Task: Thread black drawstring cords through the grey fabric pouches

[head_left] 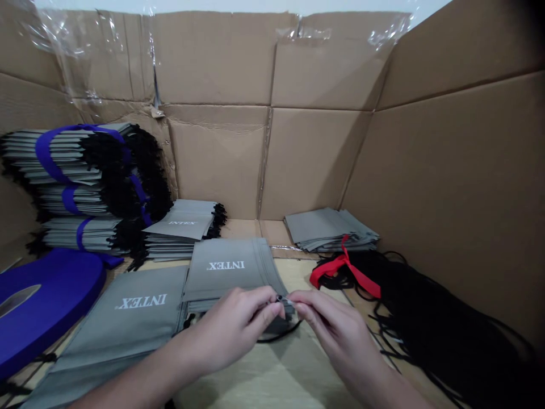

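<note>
Cord (281, 337) is pinched by left hand (240, 319), pale bit (288, 301) by right hand (334, 325), presumably for precision. Bundle (451, 329) is ribbon-bound near desk's (238, 378) right edge.

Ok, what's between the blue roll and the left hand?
In the head view, the front-left INTEX pile lies between the blue roll and the left hand, then an edge of the middle INTEX stack.
</note>
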`<state>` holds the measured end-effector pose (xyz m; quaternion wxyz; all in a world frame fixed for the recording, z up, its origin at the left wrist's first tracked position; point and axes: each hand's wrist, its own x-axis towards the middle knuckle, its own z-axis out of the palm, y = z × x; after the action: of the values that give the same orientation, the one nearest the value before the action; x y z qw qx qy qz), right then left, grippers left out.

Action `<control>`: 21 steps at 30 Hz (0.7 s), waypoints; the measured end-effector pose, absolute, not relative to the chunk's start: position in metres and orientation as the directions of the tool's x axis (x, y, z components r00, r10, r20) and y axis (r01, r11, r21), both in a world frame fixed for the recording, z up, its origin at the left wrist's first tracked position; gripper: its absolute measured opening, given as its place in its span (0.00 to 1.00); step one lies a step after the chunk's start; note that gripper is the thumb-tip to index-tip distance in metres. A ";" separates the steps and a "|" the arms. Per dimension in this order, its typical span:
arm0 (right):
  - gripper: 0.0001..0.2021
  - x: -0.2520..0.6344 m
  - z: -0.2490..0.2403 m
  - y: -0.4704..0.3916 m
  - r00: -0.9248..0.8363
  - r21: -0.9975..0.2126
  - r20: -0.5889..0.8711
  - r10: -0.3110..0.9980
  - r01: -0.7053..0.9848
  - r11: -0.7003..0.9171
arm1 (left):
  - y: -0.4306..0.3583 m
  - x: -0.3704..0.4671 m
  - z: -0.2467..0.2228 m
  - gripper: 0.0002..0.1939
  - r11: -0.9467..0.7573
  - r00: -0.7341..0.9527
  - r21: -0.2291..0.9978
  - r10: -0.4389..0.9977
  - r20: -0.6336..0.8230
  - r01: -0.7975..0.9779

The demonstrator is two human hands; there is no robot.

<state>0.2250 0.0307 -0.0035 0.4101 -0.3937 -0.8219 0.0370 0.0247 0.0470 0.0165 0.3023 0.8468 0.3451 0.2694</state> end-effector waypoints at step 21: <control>0.05 0.217 -0.015 0.028 -0.520 -0.072 0.703 0.485 0.627 0.776 | 0.057 0.037 -0.002 0.18 -0.132 0.443 0.988 0.893 0.081 0.085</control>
<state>0.2167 0.0276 -0.0148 0.3703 -0.3208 -0.8665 -0.0957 0.0370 0.0568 -0.0020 0.5422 0.6537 0.3740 0.3725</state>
